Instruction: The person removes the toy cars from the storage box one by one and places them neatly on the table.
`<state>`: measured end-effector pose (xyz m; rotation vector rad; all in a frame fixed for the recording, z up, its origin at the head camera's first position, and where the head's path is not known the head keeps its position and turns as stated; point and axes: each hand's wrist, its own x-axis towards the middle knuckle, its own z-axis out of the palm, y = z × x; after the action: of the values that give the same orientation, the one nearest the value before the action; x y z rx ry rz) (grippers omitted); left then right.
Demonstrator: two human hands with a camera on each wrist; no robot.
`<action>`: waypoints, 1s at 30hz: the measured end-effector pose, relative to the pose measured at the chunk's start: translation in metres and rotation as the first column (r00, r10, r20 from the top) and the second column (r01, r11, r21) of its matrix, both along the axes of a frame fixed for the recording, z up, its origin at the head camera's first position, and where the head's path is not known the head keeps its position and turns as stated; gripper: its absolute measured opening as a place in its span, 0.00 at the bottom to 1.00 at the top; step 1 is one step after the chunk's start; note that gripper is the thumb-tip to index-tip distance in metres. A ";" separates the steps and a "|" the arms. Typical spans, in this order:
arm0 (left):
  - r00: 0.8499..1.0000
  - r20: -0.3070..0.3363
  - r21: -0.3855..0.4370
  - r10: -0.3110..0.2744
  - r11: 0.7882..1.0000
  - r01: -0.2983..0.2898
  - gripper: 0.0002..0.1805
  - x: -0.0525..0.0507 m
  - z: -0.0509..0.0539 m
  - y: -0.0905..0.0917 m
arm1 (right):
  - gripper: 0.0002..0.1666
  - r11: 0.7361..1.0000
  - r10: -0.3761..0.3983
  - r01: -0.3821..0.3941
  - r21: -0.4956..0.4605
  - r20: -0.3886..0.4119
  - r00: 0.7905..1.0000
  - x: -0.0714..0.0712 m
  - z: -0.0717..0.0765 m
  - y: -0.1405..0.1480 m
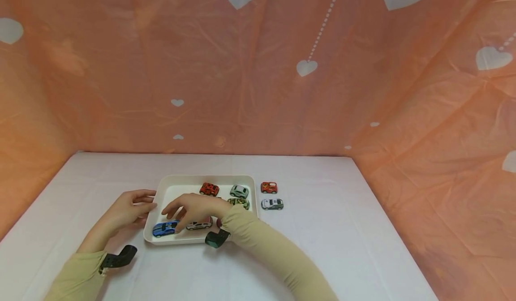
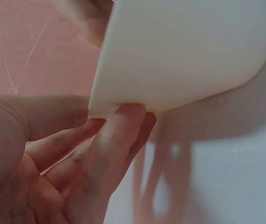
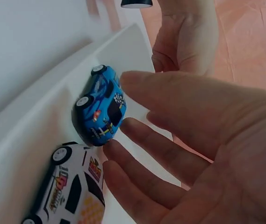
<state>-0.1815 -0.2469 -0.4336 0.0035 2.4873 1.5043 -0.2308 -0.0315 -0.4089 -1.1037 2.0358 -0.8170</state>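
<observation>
My left hand [image 1: 125, 209] holds the left side of a white tray [image 1: 177, 241]. In the left wrist view its thumb is at the tray's rim, and a finger touches the outer wall. Over the tray is my right hand [image 1: 197, 209], its fingers loosely bent and holding nothing. Thumb and fingertips are spread close around a blue toy car [image 3: 102, 107] at the tray's front left; whether they touch it, I cannot tell. Next to that car lies a white toy car [image 3: 76, 186] with printed decals, partly covered by my hand in the head view.
Toward the tray's back right are a red-and-black toy car [image 1: 209, 189], a pale green one [image 1: 239, 191] and a camouflage one [image 1: 238, 201]. Outside its right wall stand a red car [image 1: 268, 187] and a silver-white car [image 1: 272, 204]. An orange curtain [image 1: 274, 113] borders the table.
</observation>
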 end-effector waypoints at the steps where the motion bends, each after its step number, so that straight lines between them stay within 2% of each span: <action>1: 1.000 -0.006 -0.004 -0.003 1.000 0.003 0.28 0.000 0.000 0.000 | 0.33 1.000 -0.001 0.001 -0.001 0.005 1.000 0.000 0.000 0.000; 7: 1.000 -0.030 -0.022 -0.009 1.000 0.009 0.28 0.000 0.001 -0.002 | 0.30 1.000 0.011 -0.011 0.002 0.016 1.000 -0.001 0.000 0.000; 14: 0.999 -0.034 -0.005 -0.013 1.000 0.013 0.28 0.001 0.002 0.000 | 0.28 0.997 0.059 -0.053 0.064 -0.098 0.993 0.002 -0.003 -0.005; 16: 0.999 -0.040 -0.004 -0.015 1.000 0.015 0.28 0.001 0.002 0.000 | 0.28 0.996 0.055 -0.047 0.073 -0.110 0.992 0.003 -0.003 -0.006; 22: 0.999 -0.035 0.012 -0.016 1.000 0.016 0.28 0.001 0.001 0.000 | 0.27 0.996 0.034 -0.023 0.082 -0.130 0.991 0.003 -0.006 -0.010; 30: 1.000 -0.026 0.016 -0.016 1.000 0.016 0.28 0.002 0.000 0.000 | 0.29 0.997 0.047 -0.039 0.069 -0.132 0.990 0.005 -0.013 -0.015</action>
<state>-0.1796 -0.2470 -0.4337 0.0458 2.4886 1.5272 -0.2259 -0.0467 -0.4216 -1.1888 2.1257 -0.6645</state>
